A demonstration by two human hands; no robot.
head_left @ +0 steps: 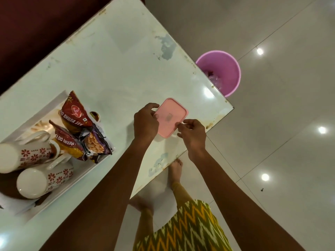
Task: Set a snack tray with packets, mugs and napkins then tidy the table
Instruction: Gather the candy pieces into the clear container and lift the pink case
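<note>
Pink rectangular plastic lid [171, 118] on its clear box sits near the glass table's [116, 60] 3 o'clock corner, my left hand [146, 122] and right hand [193, 134] pinching opposite edges, probably clearing it while the white tray [59, 98] stays loaded at 9.

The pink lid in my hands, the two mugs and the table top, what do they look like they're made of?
The pink lid, likely plastic: matte, thin, rounded corners with a raised rim. The mugs look like glazed ceramic: glossy white with printed red flowers. The table top seems to be glass or gloss laminate: it mirrors ceiling lights, and its coating is patchy near the edges.
</note>
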